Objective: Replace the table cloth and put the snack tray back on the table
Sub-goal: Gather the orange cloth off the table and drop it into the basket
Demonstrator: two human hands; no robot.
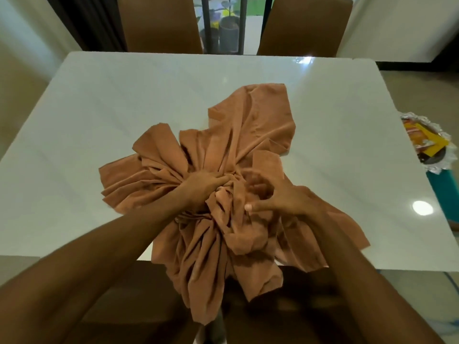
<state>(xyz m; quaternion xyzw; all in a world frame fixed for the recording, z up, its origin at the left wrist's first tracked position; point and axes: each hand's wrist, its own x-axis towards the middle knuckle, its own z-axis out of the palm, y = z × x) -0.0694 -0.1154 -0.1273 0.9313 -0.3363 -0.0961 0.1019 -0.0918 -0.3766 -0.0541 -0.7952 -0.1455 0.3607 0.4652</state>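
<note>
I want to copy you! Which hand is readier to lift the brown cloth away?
Probably the left hand: it grips the cloth at its bunched middle, while the right hand has spread fingers.

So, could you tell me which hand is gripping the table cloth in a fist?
The left hand: its fingers curl tight round the gathered table cloth, whereas the right hand's fingers are spread and blurred.
</note>
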